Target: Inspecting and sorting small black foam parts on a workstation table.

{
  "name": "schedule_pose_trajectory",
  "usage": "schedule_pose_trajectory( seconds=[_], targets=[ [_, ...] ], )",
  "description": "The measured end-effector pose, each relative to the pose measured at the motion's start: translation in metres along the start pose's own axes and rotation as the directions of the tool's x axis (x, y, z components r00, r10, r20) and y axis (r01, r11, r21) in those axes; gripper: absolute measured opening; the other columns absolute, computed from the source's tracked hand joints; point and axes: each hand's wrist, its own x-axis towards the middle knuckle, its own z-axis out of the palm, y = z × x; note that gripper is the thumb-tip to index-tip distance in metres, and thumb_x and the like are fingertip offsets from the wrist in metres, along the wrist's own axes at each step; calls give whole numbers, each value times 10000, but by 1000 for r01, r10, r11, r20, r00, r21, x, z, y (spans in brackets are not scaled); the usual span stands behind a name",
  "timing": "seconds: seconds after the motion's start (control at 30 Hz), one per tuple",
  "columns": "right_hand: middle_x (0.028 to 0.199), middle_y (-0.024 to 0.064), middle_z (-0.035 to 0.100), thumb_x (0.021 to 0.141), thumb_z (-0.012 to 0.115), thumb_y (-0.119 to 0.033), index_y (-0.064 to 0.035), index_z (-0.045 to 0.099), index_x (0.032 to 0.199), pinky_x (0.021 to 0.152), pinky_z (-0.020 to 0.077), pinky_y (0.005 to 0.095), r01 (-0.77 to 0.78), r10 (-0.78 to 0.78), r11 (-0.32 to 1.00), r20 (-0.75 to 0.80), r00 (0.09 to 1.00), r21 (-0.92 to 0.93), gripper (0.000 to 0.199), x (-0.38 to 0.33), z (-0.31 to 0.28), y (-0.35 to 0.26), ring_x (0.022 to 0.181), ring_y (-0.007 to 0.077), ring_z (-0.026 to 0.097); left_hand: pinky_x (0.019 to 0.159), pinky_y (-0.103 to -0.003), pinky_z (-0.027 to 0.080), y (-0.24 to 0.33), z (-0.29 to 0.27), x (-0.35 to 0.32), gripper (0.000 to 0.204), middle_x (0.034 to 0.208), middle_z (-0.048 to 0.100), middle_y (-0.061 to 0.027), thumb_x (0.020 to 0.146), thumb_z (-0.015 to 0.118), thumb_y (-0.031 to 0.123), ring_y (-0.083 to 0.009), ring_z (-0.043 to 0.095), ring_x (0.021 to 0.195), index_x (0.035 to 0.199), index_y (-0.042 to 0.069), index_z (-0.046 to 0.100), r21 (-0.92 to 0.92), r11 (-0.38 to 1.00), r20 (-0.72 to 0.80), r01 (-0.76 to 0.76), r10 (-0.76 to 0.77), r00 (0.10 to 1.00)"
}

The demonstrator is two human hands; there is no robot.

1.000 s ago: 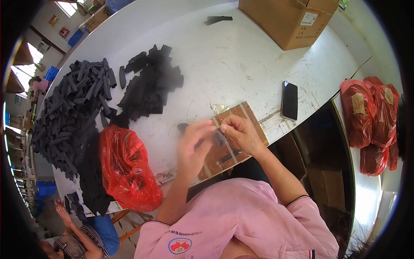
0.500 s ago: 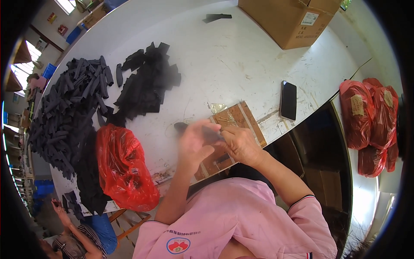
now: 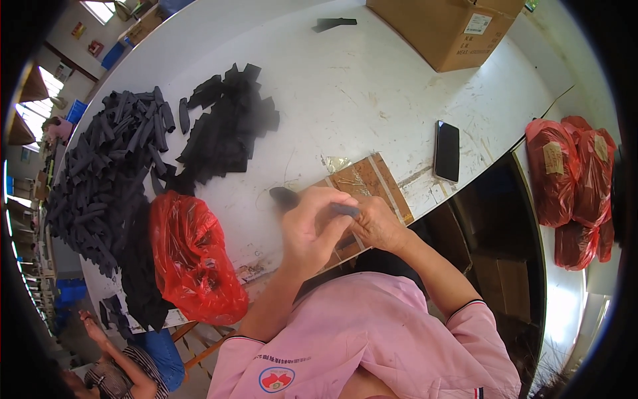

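Piece in hand: a dark, flat, elongated piece [image 3: 287, 197] held between both hands just above the worktop's near edge; its rounded end juts out past the left hand.
Left hand [image 3: 311, 226]: fingers curled and pressed around the piece's middle — a full wrap, not a fingertip pinch.
Right hand [image 3: 377, 225]: fingers pinched on the piece's other end, touching the left hand's fingers.
Beneath the hands: a brown board [image 3: 367, 189] lying flat on the white worktop [image 3: 372, 86], with thin wire-like bits on it.
Stock: heaps of like black pieces [image 3: 133, 153] to the left, a red plastic bag [image 3: 193, 256] beside them.
Further out: black phone [image 3: 446, 150], cardboard box [image 3: 442, 30].
Step judged: fitting or working something at the piece's end — mid-assembly.
Next move calls for: a steady left grip while the right fingers align the end; the detail is hidden by the hands.
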Motion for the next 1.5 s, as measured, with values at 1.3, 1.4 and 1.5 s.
schedule_pose_trajectory(
  seconds=[1.3, 1.4, 1.5],
  targets=[
    [590, 97, 525, 793, 560, -266, -49, 507, 638, 455, 409, 336, 62, -58, 967, 21, 998, -245, 271, 14, -23, -30, 543, 260, 520, 725, -239, 405, -11, -28, -4, 75, 827, 589, -101, 806, 480, -20, -134, 522, 775, 851, -30, 540, -98, 989, -242, -113, 87, 966],
    [552, 50, 506, 842, 523, -246, -9, 526, 659, 453, 381, 280, 10, 49, 900, -123, 991, 436, 299, 25, -65, -73, 489, 178, 486, 720, -257, 417, -49, -54, -14, 124, 879, 592, -142, 802, 513, 39, -184, 544, 778, 894, -42, 534, 287, 952, -389, 103, 18, 921],
    [521, 15, 453, 886, 457, -285, -5, 496, 619, 448, 338, 224, 74, 292, 686, -366, 884, 724, 388, 3, -78, -61, 483, 103, 455, 758, -317, 422, -103, -81, -23, 262, 930, 577, -186, 774, 581, 153, -264, 547, 837, 943, -40, 530, 480, 804, -551, 351, -35, 834]
  ],
)
